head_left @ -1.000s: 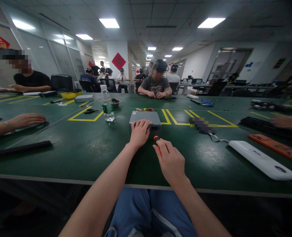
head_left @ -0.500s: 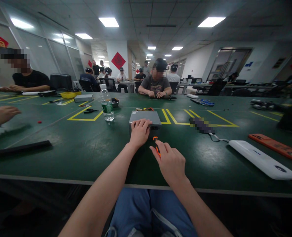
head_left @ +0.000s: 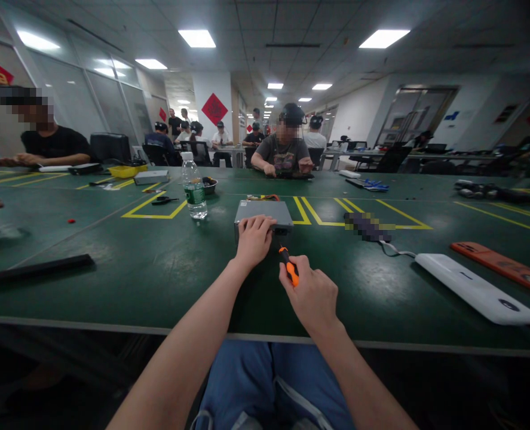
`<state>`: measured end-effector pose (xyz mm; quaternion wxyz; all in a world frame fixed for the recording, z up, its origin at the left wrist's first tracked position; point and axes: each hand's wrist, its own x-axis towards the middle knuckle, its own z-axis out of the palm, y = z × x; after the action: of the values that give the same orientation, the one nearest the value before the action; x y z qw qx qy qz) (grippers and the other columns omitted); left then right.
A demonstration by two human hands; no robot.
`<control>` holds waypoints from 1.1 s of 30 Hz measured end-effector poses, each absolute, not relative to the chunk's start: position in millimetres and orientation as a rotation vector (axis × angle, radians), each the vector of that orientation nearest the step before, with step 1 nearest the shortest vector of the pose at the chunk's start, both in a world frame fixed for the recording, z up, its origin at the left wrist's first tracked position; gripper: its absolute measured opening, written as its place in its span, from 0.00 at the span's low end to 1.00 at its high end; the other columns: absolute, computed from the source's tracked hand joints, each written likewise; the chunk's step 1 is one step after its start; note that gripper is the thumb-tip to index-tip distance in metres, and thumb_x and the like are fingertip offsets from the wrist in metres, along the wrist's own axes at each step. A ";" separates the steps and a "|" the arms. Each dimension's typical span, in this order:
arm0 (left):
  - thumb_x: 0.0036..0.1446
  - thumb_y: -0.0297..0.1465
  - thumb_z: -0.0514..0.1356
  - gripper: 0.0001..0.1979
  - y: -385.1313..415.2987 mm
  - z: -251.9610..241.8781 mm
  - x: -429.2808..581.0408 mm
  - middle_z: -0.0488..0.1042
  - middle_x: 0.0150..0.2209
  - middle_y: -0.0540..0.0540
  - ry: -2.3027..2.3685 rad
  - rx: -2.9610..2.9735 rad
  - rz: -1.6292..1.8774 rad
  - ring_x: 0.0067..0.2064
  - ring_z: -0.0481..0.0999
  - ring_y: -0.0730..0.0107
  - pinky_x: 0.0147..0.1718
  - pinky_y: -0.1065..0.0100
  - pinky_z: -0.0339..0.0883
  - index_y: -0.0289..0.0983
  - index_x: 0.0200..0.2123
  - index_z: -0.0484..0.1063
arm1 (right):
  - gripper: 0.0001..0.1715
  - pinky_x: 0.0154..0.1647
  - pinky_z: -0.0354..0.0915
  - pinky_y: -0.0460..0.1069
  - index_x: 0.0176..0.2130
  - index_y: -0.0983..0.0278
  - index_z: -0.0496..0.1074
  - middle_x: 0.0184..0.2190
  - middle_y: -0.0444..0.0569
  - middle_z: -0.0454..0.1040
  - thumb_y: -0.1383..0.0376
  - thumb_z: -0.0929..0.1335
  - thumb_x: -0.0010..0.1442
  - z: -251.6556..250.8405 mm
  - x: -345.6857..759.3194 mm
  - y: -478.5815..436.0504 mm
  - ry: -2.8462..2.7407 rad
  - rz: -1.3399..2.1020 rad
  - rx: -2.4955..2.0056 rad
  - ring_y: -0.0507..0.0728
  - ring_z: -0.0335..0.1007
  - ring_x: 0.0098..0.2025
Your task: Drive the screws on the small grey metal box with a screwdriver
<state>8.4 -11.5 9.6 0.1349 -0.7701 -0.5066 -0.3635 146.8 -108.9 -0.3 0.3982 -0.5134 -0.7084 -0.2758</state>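
Note:
A grey metal box [head_left: 265,212] lies on the green table [head_left: 148,269] straight ahead. My left hand [head_left: 252,240] rests on its near left corner, fingers curled over the top edge. My right hand [head_left: 312,292] is closed around an orange-and-black screwdriver [head_left: 288,266], whose tip points at the box's near face. Some coloured wires [head_left: 263,198] show behind the box.
A water bottle [head_left: 194,188] stands to the left of the box, with a small bowl [head_left: 210,186] behind it. A long white device [head_left: 475,288] and an orange strip [head_left: 502,267] lie at right, a black bar [head_left: 36,268] at left. Other people sit around the table.
My right hand has closed around the screwdriver and raised its handle toward the box. The person's hand at the far left has drawn back toward the frame edge.

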 end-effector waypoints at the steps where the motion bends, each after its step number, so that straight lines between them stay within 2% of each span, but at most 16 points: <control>1: 0.59 0.27 0.50 0.14 -11.3 9.4 8.2 0.69 0.52 0.48 -1.464 -2.230 -1.056 0.55 0.63 0.63 0.53 0.57 0.49 0.43 0.48 0.66 | 0.13 0.22 0.48 0.45 0.34 0.64 0.67 0.18 0.42 0.69 0.59 0.60 0.64 -0.8 148.5 -109.0 -1.781 -0.687 -1.297 0.50 0.63 0.18; 11: 0.59 0.27 0.52 0.14 -7.8 7.0 7.5 0.70 0.52 0.48 -1.476 -2.207 -1.053 0.55 0.63 0.63 0.53 0.57 0.49 0.43 0.47 0.65 | 0.14 0.23 0.51 0.45 0.35 0.64 0.68 0.19 0.43 0.70 0.57 0.60 0.62 -7.2 169.0 -112.8 -1.636 -0.674 -1.392 0.52 0.65 0.18; 33: 0.59 0.27 0.51 0.13 -9.5 7.5 6.6 0.69 0.51 0.48 -1.462 -2.207 -1.066 0.55 0.63 0.63 0.53 0.57 0.50 0.43 0.47 0.66 | 0.15 0.22 0.49 0.45 0.36 0.64 0.67 0.19 0.43 0.69 0.57 0.59 0.63 -7.6 167.3 -110.8 -1.680 -0.611 -1.448 0.52 0.64 0.19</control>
<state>6.6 -9.5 7.5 0.1435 -0.7653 -0.5069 -0.3698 167.3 -110.8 -7.6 0.4081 -0.5747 -0.6667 -0.2424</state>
